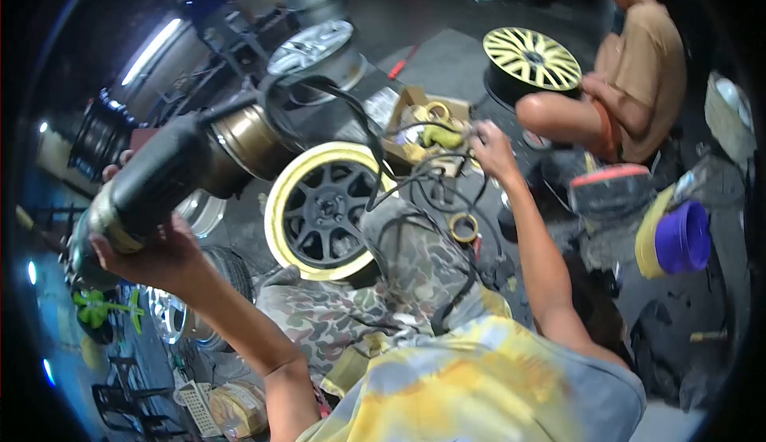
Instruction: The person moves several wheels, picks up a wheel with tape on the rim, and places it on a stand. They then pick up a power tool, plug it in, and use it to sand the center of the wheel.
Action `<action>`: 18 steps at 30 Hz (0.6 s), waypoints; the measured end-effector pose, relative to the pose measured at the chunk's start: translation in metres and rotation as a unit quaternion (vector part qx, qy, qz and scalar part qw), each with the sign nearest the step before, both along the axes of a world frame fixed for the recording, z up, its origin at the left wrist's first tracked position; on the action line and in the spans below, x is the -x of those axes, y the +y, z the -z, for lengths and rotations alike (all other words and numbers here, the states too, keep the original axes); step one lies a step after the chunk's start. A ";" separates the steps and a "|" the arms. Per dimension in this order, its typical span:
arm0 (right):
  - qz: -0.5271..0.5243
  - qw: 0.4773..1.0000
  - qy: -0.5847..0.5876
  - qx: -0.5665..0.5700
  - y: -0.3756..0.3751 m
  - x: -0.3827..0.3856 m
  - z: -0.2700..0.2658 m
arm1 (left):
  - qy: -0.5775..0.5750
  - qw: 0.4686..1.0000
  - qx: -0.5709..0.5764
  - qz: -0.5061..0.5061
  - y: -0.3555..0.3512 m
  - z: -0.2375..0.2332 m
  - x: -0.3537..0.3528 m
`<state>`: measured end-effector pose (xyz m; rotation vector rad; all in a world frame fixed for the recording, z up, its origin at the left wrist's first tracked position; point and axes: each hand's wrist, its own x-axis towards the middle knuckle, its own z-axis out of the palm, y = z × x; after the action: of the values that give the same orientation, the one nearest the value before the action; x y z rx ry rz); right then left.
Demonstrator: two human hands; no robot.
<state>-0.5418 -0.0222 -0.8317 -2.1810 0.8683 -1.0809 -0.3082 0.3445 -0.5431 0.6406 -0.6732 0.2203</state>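
Note:
My left hand point(155, 254) is wrapped round the thick dark body of a corded power tool point(171, 163), raised at the left. A bronze-coloured section point(243, 140) shows near the tool's upper end; its working end is not clear. From there a black power cord point(371, 135) loops across to the right. My right hand point(491, 151) is closed on the cord, out in front of a cardboard box point(411, 100). Between my hands, close to my knees, a black multi-spoke wheel rim point(327, 211) lies with yellow masking tape around its lip.
A person point(646, 83) sits at the right beside a yellow-spoked wheel point(533, 57). Silver rims point(315, 51) stand at the back. A tape roll point(463, 226) and cord loops lie near my right leg. A purple bucket point(682, 237) is at far right, a tire point(227, 282) at left.

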 end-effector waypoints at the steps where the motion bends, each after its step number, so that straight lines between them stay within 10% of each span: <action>1: -0.035 0.999 -0.030 0.010 0.008 -0.001 -0.004 | 0.009 0.999 0.013 0.030 0.002 0.001 0.004; 11: -0.265 0.942 -0.179 -0.104 0.112 -0.032 -0.155 | 0.011 0.994 0.008 0.108 -0.009 0.001 0.019; 18: 0.060 0.977 -0.070 -0.194 -0.018 -0.038 0.058 | 0.041 0.998 -0.035 -0.035 0.016 0.019 0.022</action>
<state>-0.5035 -0.0405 -0.8896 -1.7304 1.0586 -1.0097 -0.3301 0.3609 -0.5623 0.7370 -0.5816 0.2358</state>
